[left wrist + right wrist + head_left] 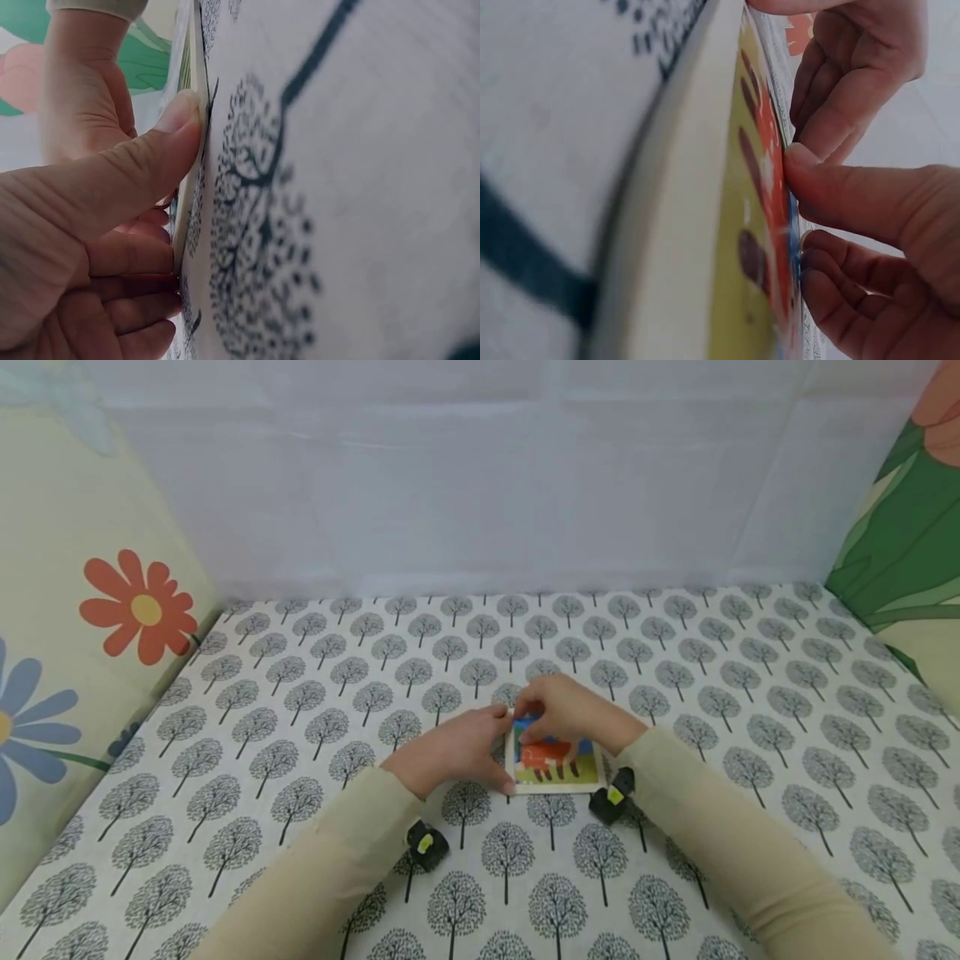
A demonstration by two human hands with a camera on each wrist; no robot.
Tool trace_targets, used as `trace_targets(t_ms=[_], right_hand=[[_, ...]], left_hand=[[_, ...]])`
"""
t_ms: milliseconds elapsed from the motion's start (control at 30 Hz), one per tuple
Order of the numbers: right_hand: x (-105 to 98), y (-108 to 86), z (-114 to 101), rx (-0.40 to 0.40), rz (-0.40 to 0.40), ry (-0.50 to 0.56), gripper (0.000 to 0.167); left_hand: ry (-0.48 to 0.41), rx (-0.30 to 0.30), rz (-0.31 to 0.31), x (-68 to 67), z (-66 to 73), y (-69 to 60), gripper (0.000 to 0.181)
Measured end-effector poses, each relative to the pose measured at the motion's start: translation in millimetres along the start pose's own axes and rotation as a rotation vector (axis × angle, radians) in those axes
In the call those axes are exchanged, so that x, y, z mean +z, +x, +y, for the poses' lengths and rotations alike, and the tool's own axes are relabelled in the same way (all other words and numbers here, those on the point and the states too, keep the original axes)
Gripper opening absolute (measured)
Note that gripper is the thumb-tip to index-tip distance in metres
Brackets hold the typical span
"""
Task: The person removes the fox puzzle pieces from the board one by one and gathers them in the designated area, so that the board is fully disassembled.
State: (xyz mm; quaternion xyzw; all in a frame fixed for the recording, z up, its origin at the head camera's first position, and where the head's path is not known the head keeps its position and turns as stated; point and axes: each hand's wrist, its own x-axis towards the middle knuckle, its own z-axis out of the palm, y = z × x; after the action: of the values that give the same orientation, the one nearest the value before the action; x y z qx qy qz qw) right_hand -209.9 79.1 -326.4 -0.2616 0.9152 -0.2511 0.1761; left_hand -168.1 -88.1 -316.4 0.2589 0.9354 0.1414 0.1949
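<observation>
A small picture board (pixel 558 775) with a pale rim lies on the cloth, showing a red-orange animal on yellow-green ground under blue. My left hand (pixel 459 747) grips its left side, with the thumb (pixel 180 112) against the near edge and the fingers at the far end. From the right, my right hand (pixel 570 706) reaches over the picture. Its thumb (pixel 832 187) and bent fingertips touch the picture's upper left part. Whether a thin piece sits between them is hidden. The right wrist view shows the board's pale edge (pixel 679 225) close up.
A white cloth printed with dark trees (pixel 300 760) covers the table. Behind it hangs a plain pale sheet (pixel 480 485). Flower-patterned panels (pixel 45 568) stand at the sides. A black wrist device (pixel 428 845) sits by the left cuff, another (pixel 611 797) by the right.
</observation>
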Motion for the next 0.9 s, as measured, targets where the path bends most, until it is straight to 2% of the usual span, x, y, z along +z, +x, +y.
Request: trace_targets(t_ms=[333,467,600,900], right_hand=[[3.0,2.0,-4.1,0.145,0.014,0.09,0.025],[4.9,2.4,-3.7,0.149,0.028,0.093,0.026],[5.9,0.4,-5.4,0.114,0.055,0.09,0.027],[8.8,-1.5,-2.6,0.091,0.098,0.121,0.031]], left_hand=[[-0.007,0.0,-0.001,-1.4,1.8,-2.3,0.088],[-0.017,-0.017,-0.014,-1.3,1.6,-2.1,0.092],[-0.022,-0.03,-0.026,-1.3,1.7,-2.0,0.095],[0.0,-0.015,-0.017,-0.7,0.7,-0.3,0.092]])
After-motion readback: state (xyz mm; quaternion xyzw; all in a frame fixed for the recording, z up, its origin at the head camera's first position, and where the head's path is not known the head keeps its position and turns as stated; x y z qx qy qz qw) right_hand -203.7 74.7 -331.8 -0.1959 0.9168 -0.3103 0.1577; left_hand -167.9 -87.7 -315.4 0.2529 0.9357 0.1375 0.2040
